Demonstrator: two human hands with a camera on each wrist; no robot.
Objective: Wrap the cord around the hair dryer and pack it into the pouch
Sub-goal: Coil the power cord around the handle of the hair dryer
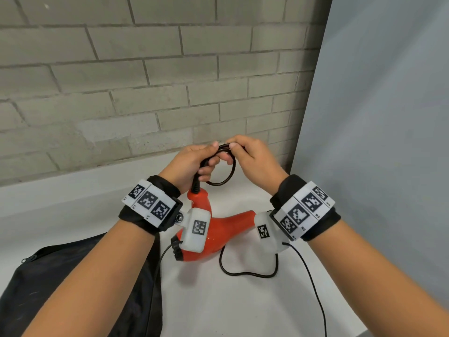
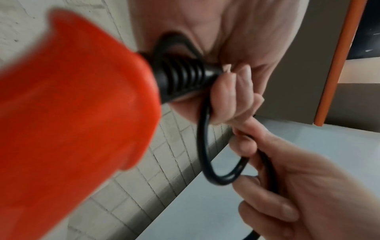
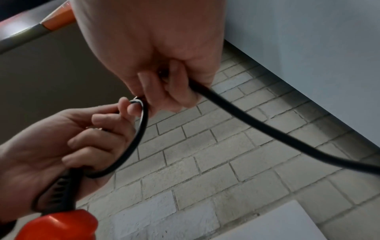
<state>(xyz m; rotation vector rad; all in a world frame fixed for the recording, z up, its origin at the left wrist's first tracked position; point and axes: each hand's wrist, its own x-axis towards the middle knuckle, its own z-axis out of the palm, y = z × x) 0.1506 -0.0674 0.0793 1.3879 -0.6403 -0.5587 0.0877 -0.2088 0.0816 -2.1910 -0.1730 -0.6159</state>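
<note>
An orange hair dryer lies on the white table, its handle end raised toward my hands. Its black cord leaves the ribbed strain relief and forms a small loop between both hands. My left hand grips the looped cord just above the strain relief, fingers curled round it. My right hand pinches the top of the loop, and the free cord runs out from under its fingers. More cord slack lies on the table by the dryer. A black zippered pouch sits at the lower left.
A grey brick wall stands close behind the table. A pale panel closes off the right side. Thin black cables trail from the wrist cameras over the table in front of the dryer.
</note>
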